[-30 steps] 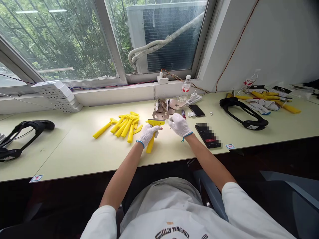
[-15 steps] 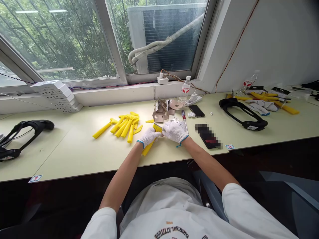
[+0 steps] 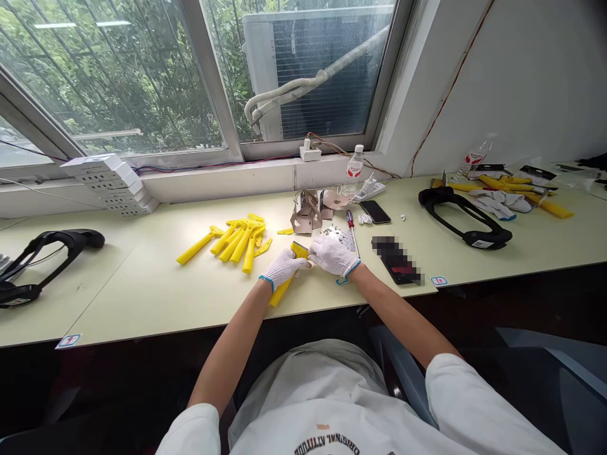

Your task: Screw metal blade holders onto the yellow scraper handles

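Observation:
My left hand (image 3: 283,268), in a white knit glove with a blue cuff, is closed around a yellow scraper (image 3: 281,294) near the table's front edge. The scraper's handle points toward me, and a metal strip runs along its head. My gloved right hand (image 3: 334,256) is bent at the scraper's head with its fingertips together; anything between them is hidden. Just beyond that hand lie several small screws (image 3: 336,234) and a screwdriver (image 3: 349,219) with a red and dark handle. To the left is a pile of yellow scraper handles (image 3: 243,243) with loose flat yellow pieces.
Torn brown cardboard (image 3: 307,218) lies beyond my hands. A water bottle (image 3: 354,169) and a phone (image 3: 375,212) stand and lie at the back right. Black headsets (image 3: 478,237) rest at both sides. A partly blurred dark object (image 3: 398,262) is right of my right hand.
The scraper has shifted slightly toward me, and more of its head shows. My right hand has moved slightly nearer to me, uncovering more of the screws.

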`<state>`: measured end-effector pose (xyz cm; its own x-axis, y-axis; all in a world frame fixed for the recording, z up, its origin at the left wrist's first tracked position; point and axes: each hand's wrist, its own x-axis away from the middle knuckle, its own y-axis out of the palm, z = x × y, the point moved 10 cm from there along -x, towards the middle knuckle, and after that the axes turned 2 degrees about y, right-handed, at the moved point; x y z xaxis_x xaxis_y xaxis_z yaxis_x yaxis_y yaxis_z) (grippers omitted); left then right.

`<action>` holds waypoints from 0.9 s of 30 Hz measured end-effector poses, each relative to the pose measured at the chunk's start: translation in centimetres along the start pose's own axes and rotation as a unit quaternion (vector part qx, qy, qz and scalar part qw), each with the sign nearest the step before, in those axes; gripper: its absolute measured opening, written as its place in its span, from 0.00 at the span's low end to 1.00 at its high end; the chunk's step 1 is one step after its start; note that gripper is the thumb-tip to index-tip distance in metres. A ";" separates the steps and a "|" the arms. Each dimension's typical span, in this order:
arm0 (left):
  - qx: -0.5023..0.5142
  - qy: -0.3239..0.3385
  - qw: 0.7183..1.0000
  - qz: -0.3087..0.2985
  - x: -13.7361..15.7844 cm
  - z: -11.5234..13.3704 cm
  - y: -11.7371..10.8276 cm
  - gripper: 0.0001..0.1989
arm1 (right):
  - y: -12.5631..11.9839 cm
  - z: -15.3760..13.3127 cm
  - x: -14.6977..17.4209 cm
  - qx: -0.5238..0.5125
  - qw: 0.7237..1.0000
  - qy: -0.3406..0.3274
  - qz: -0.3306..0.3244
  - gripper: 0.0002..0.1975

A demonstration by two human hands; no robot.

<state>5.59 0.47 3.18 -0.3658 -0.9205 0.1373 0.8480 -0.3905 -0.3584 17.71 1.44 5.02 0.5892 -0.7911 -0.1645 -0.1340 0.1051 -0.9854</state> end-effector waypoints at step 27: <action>0.033 -0.013 0.999 0.006 0.6 0.9 0.2 0.14 | 0.5 -0.1 -0.1 0.037 0.999 -0.006 -0.015 0.14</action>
<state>5.86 -0.15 3.97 -0.3459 -0.9249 0.1580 0.8757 -0.3787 -0.2995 17.56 1.51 4.52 0.6022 -0.7869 -0.1348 -0.0570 0.1260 -0.9904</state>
